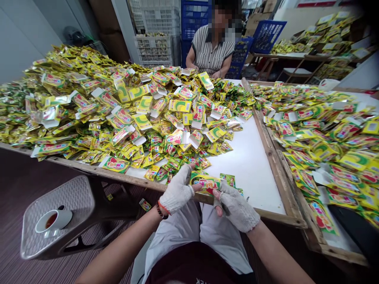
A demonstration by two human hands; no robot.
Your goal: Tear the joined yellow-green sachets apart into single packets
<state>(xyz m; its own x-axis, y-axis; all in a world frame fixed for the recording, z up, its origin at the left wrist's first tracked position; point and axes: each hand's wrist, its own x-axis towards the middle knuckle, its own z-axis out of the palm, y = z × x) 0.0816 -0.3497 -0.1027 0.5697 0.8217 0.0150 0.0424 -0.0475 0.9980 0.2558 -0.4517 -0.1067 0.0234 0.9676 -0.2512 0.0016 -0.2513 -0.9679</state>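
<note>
Near the front edge of the table, a small yellow and green candy box (205, 183) with a red picture and colourful lettering is held between both hands. My left hand (179, 189), in a white fingerless glove, grips its left end with thumb and fingers. At the right end, my right hand (235, 203), gloved the same way, pinches it with thumb and fingertips. Small green sachets (227, 180) lie just behind my right hand. More sachets (170, 163) and yellow boxes (177, 137), several with flaps raised, are heaped beyond my left hand.
A wooden rail (266, 146) divides the table from a right section piled with yellow boxes (325, 150). Across the table sits a person in a striped shirt (211, 49). On a grey stool (79, 193) at my left stands a white cup (60, 219) of brown drink.
</note>
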